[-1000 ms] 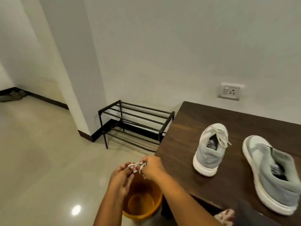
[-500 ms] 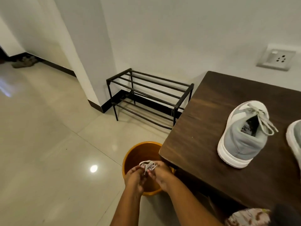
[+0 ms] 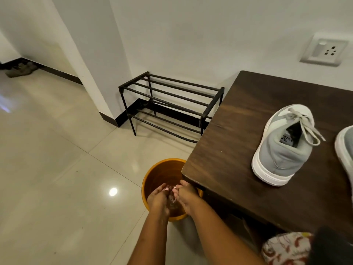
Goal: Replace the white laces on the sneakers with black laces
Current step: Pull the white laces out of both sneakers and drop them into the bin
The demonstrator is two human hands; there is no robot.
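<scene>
My left hand and right hand hover side by side over the mouth of an orange bin on the floor, fingers loosened and spread. Between them is a blurred pale streak, the bundled white lace, apart from both hands inside the bin's opening. On the dark wooden table stands a grey sneaker, heel towards me, with a white lace tied in it. A second grey sneaker is cut off at the right edge. No black laces are in view.
A black metal shoe rack stands against the wall behind the bin. A wall socket is above the table. Patterned cloth shows at the bottom right. A pair of shoes lies far left on the tiled floor.
Both hands moved down from table-edge height to the bin's mouth. They pinched the bundled white lace before; now their fingers have loosened and the lace is dropping between them.
</scene>
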